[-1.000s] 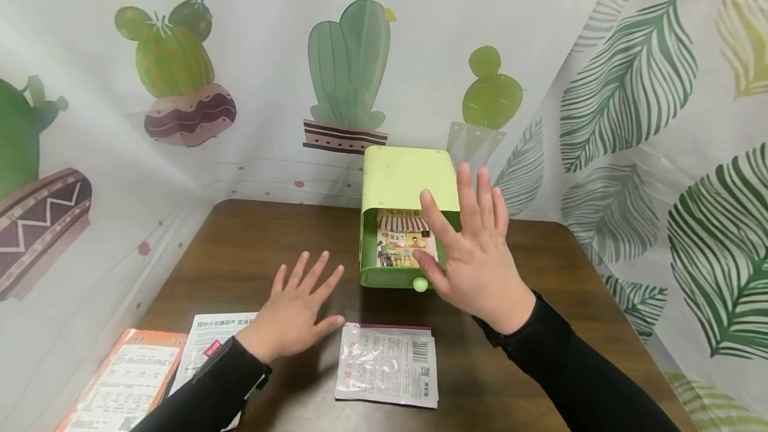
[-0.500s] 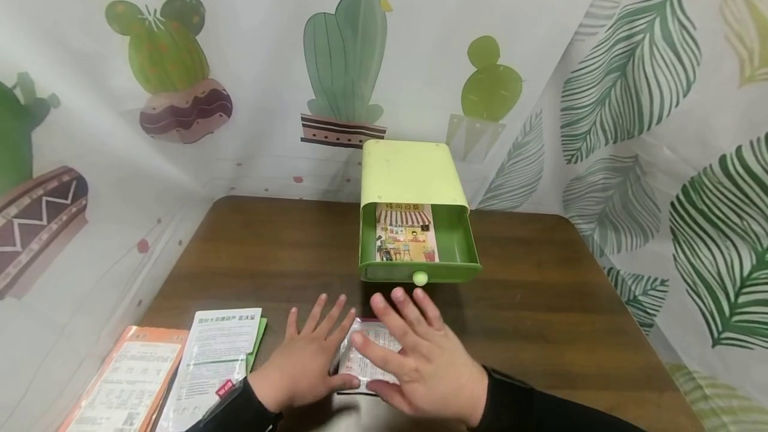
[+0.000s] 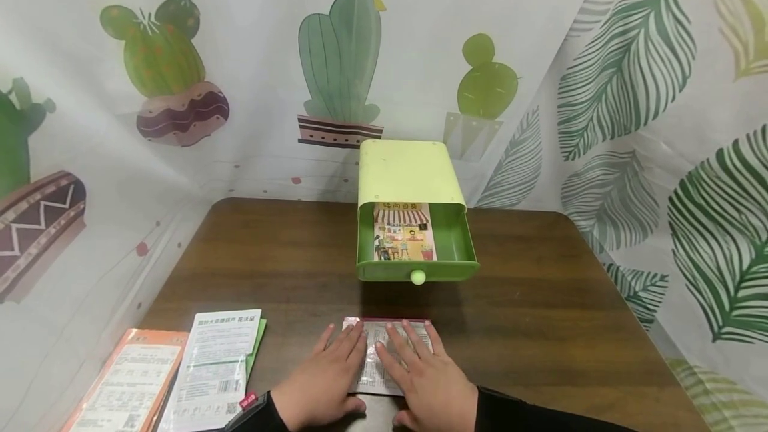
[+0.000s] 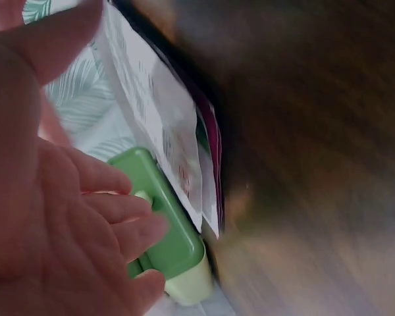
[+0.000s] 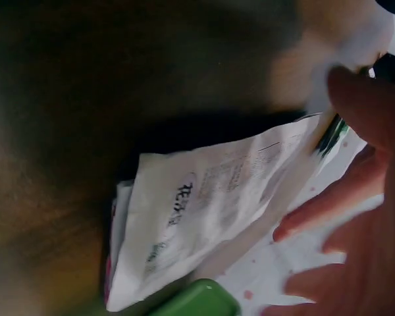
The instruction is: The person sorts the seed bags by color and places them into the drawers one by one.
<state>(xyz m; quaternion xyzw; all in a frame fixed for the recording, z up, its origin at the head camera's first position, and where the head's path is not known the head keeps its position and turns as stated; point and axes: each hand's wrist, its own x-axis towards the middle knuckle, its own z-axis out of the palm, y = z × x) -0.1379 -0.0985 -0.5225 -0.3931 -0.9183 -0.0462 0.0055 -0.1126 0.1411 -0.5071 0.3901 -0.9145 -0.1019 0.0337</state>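
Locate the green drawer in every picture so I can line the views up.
Head: the green drawer is just right of and below centre, open.
Left wrist: green drawer, lower centre, partly behind the left hand.
Right wrist: green drawer, bottom edge near the middle, only a corner showing.
Shared landmark: the pink-edged packets, visible in all three.

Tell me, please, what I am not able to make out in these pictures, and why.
- Head view: much of the print on the middle packets, covered by the left hand and right hand.
- Head view: the drawer's rear interior, hidden under the pale green housing.
- Head view: the orange packet's lower end, cut off by the bottom edge.
- Left wrist view: the middle packets' small lettering, blurred.
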